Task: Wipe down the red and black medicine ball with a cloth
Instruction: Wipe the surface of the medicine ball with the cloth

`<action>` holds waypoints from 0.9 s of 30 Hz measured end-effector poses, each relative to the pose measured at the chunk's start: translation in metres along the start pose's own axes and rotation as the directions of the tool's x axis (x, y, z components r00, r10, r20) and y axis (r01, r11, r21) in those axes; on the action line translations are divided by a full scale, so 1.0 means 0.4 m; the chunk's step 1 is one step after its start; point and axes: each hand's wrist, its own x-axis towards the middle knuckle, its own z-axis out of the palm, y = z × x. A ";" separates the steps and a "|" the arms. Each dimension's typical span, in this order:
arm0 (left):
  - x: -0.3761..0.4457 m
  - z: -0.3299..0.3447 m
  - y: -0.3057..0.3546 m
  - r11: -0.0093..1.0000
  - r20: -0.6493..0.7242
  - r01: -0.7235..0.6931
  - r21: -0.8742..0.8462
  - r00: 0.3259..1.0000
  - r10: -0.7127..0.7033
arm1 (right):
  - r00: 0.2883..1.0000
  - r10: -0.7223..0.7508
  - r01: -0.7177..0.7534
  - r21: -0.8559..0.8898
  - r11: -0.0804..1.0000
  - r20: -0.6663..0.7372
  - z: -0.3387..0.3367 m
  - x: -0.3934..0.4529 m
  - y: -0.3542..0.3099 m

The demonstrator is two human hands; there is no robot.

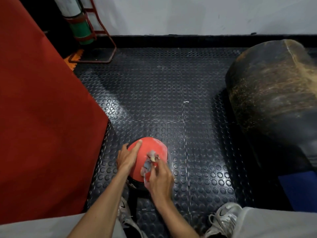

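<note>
Medicine ball [145, 152] near side hidden by hands; cloth [148, 163] blurred; punching bag [274, 100] cut by right edge.

Glossy studded rubber floor [180, 93]; matt red ball [154, 145]; scuffed black bag [274, 100].

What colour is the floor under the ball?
Black, covered in raised round studs. The floor mat shows plainly in the head view, beneath the medicine ball.

A gym: studded black rubber floor [171, 93], red crash pad [37, 100], worn punching bag [274, 100], medicine ball [151, 148].
</note>
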 end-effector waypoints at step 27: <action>0.045 -0.024 -0.025 0.985 0.076 -0.148 0.091 0.987 0.141 | 0.949 0.287 -0.278 0.082 0.957 -0.130 0.032 0.102 0.028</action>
